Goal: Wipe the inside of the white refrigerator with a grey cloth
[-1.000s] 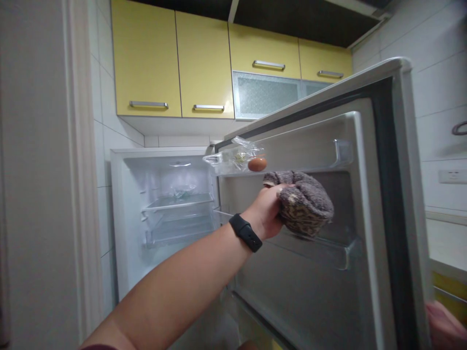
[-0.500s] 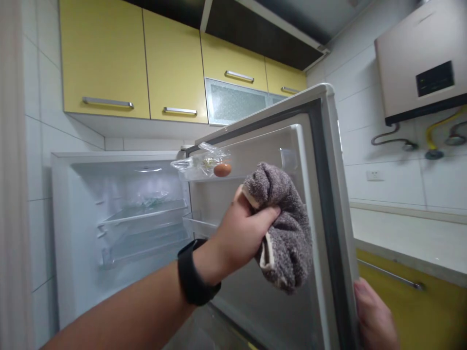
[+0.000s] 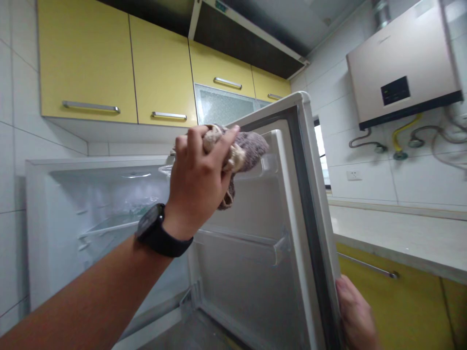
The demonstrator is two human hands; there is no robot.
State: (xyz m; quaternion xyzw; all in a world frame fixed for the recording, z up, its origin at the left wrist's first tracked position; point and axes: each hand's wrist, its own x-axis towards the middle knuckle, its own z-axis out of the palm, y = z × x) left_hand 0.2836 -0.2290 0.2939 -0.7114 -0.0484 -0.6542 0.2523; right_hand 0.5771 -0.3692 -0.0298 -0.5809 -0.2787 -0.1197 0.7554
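Note:
My left hand, with a black watch on its wrist, grips a bunched grey-brown towel with a cream edge. It holds the towel up at the top shelf on the inner side of the open fridge door. Whether the cloth touches the door surface I cannot tell. My right hand is closed round the outer edge of that door, low at the right, with its fingertips partly hidden. Only a sliver of clear plastic shows beside my left hand; whatever else lies on that top shelf is covered.
Inside the fridge compartment a plastic bag lies on a glass shelf. Yellow cabinets hang above. On the right are a pale countertop, a wall-mounted water heater with pipes, and a socket.
My left hand has carried the towel up and left to the door's top shelf, now covering the egg seen there before. The view has shifted right. My right hand stays on the door edge.

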